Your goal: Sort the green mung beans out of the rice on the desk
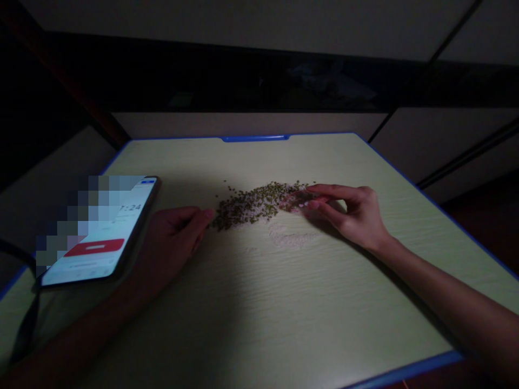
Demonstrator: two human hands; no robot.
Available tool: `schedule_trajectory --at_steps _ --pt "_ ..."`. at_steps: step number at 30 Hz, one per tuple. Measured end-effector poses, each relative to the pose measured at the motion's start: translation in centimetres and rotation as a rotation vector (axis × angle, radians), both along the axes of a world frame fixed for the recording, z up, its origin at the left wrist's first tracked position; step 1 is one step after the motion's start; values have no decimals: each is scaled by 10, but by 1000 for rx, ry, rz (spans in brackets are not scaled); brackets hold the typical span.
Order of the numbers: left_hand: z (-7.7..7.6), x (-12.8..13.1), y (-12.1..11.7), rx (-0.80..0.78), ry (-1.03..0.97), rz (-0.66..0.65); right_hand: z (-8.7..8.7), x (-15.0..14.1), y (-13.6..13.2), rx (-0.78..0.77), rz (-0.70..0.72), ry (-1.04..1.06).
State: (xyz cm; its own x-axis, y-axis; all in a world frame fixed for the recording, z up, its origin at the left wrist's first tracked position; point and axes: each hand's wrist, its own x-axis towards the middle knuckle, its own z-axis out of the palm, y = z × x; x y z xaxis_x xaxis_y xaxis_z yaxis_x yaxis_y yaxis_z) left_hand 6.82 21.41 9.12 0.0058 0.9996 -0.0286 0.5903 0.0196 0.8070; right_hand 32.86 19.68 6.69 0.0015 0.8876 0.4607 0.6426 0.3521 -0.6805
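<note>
A loose heap of small green beans mixed with pale grains point(255, 202) lies across the middle of a pale green table point(259, 302). My right hand point(348, 213) rests at the heap's right end, fingers stretched forward and drawn together, fingertips touching the beans. Whether anything is pinched between them I cannot make out. My left hand point(176, 232) lies on the table at the heap's left end, fingers loosely curled, fingertips just touching the beans. A small patch of pale grains point(292, 236) sits apart, just in front of the heap.
A phone point(101, 229) with a lit screen and a red button stands propped at the table's left, a dark cable point(24, 324) beneath it. The table has a blue rim point(255, 138). The room around is dark.
</note>
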Motion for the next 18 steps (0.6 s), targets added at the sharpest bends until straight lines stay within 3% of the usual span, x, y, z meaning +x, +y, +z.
schedule_trajectory --at_steps 18 --pt "-2 -1 0 25 9 5 0 2 -3 -24 76 -11"
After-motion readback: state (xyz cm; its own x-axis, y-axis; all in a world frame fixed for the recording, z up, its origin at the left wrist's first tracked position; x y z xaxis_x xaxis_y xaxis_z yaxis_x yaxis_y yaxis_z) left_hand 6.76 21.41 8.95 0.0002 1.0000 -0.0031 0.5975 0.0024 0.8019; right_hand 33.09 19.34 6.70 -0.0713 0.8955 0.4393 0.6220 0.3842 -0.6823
